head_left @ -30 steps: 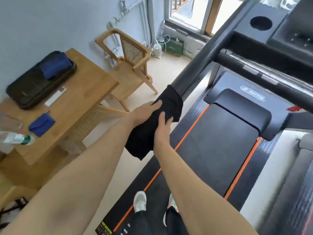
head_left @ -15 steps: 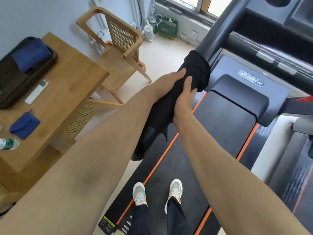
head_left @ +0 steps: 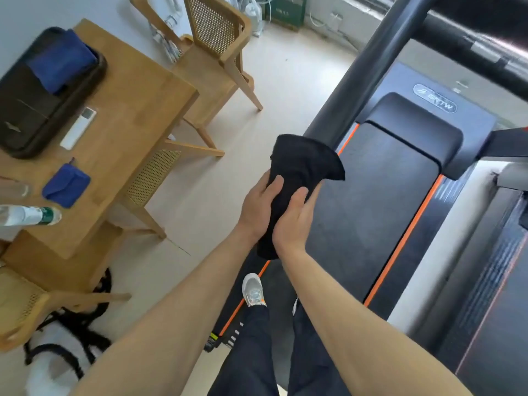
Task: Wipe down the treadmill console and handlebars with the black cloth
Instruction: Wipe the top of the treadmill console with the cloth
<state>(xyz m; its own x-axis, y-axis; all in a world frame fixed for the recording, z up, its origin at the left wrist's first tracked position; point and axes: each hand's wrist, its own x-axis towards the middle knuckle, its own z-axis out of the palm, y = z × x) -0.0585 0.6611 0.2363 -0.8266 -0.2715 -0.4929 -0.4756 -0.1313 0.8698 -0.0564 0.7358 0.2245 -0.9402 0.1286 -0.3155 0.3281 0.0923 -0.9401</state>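
The black cloth (head_left: 300, 170) is wrapped round the near end of the treadmill's left handlebar (head_left: 363, 78), a dark bar running up to the right. My left hand (head_left: 258, 207) grips the cloth-covered bar from the left, and my right hand (head_left: 291, 221) grips it from the right, just below. A loose corner of cloth flares out to the right over the belt. The cross handlebar (head_left: 480, 50) runs along the top right edge. The console is out of view.
The treadmill belt (head_left: 371, 212) with orange side stripes lies below, my feet on its near end. To the left stand a wooden table (head_left: 134, 115) with a black tray, blue cloths, a remote and a bottle, and a wooden chair (head_left: 214, 44).
Both hands have slid the cloth back down the handlebar toward its near end, after having pushed it up the bar half a second ago. The view has tilted further down.
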